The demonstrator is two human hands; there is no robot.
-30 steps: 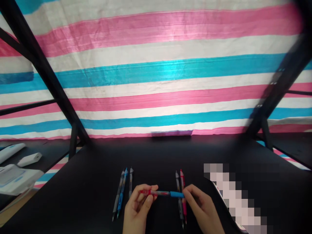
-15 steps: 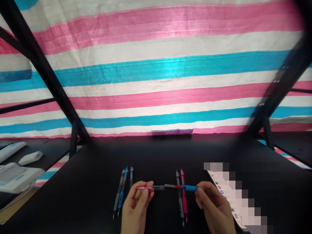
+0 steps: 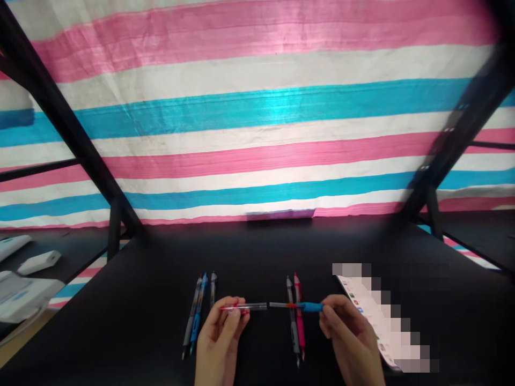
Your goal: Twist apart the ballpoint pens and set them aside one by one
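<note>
My left hand is closed on a clear pen barrel with a red clip end, its open end pointing right. In my right hand, fingertips pinch a blue pen grip section, from which a refill sticks out to the left. The refill's end and the barrel's open end face each other, nearly in line, with a small gap between them. Below the refill lie a grey pen and a pink pen. Left of my left hand are a blue pen and a grey pen.
Another clear pen lies partly behind my left hand. A lit phone or tablet, partly pixelated, rests at the right of the black table. White devices stand at far left. Black frame bars and a striped sheet enclose the back.
The whole view has shifted slightly, so everything sits a little further left and up. Both hands keep their grips; the gap between barrel and refill is about the same.
</note>
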